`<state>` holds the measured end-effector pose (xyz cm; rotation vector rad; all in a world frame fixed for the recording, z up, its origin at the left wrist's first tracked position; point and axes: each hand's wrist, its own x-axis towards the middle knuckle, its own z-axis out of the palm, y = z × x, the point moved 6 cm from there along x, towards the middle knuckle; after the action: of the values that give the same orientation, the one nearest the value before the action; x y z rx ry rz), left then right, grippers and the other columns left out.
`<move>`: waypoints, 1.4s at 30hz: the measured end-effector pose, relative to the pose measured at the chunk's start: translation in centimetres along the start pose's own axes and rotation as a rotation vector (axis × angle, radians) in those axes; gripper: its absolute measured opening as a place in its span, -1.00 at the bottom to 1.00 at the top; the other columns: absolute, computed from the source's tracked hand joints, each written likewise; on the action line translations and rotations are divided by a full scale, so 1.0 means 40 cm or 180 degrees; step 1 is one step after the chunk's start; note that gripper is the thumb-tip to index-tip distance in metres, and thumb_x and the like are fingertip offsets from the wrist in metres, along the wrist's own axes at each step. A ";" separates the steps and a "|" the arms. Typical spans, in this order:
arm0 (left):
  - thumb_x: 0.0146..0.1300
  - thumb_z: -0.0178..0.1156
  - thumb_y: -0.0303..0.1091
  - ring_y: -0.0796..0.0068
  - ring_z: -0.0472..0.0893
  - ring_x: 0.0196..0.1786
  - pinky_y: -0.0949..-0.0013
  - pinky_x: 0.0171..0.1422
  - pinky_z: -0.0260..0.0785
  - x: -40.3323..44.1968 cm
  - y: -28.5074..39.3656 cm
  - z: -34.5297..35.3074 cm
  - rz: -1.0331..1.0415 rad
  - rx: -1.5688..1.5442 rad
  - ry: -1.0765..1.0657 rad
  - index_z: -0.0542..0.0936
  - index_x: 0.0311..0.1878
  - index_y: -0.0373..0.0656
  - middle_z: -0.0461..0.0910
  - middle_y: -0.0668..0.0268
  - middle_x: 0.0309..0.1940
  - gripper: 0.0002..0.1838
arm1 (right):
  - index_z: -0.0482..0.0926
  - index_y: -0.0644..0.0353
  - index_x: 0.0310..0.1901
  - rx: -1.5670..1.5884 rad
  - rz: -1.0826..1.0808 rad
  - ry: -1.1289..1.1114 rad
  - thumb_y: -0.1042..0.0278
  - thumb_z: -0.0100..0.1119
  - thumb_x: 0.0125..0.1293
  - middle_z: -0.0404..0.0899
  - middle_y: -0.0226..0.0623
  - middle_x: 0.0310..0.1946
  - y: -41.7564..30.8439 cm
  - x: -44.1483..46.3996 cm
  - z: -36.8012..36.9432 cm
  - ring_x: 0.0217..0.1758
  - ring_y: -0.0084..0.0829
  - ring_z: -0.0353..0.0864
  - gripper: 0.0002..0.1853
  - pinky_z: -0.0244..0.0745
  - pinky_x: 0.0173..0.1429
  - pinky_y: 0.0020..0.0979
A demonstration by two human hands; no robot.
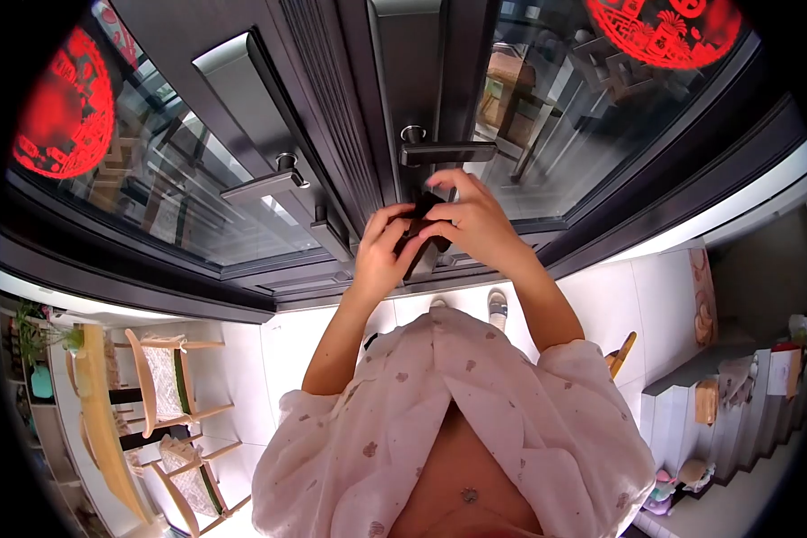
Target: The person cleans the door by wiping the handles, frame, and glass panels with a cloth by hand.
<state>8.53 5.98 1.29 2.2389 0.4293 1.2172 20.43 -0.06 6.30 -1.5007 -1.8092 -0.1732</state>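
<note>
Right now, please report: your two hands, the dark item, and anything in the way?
Left hand, right hand: both on dark item. Item partly covered by fingers, kind unclear. Door handle close to right hand; no clear blockage seen.

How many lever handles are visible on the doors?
2: one lever handle on the left door, another on the right door, above the right hand. Both appear unobstructed.
</note>
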 end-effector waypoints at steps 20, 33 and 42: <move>0.06 0.24 -0.51 0.60 0.46 -0.30 0.50 -0.21 0.32 -0.022 -0.136 -0.026 -0.1407 -0.1921 -0.2188 0.40 -0.10 -0.24 0.52 0.37 -0.37 -0.67 | 0.45 0.36 -0.13 0.2804 0.1752 -0.1442 0.21 0.00 0.31 0.45 -0.46 -0.40 0.141 -0.165 0.207 -0.31 -0.68 0.33 -0.67 0.30 -0.23 -0.58; 0.13 0.00 -0.71 0.55 0.54 -0.26 0.53 -0.10 0.35 -0.031 -0.184 -0.018 -0.0947 -0.1229 -0.0661 0.45 -0.13 -0.27 0.57 0.36 -0.29 -0.75 | 0.55 0.33 -0.29 0.3780 0.2106 -0.2761 0.13 0.23 0.12 0.49 -0.48 -0.47 0.114 -0.174 0.291 -0.37 -0.67 0.41 -0.65 0.28 -0.31 -0.57; 0.04 -0.12 0.44 0.25 0.23 0.29 0.10 0.36 0.01 -0.248 -0.151 0.098 -0.3100 -0.6101 -0.0055 0.17 0.30 -0.13 0.26 0.23 0.24 -0.06 | 0.36 0.30 0.08 0.6121 0.2566 -0.1173 0.29 0.14 0.11 0.49 -0.20 -0.05 0.038 -0.138 0.236 0.04 -0.30 0.48 -0.51 0.34 0.17 -0.27</move>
<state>6.40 4.46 -10.69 0.2429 0.1028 0.4555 17.48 1.22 -4.28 -0.5433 -0.6203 1.7487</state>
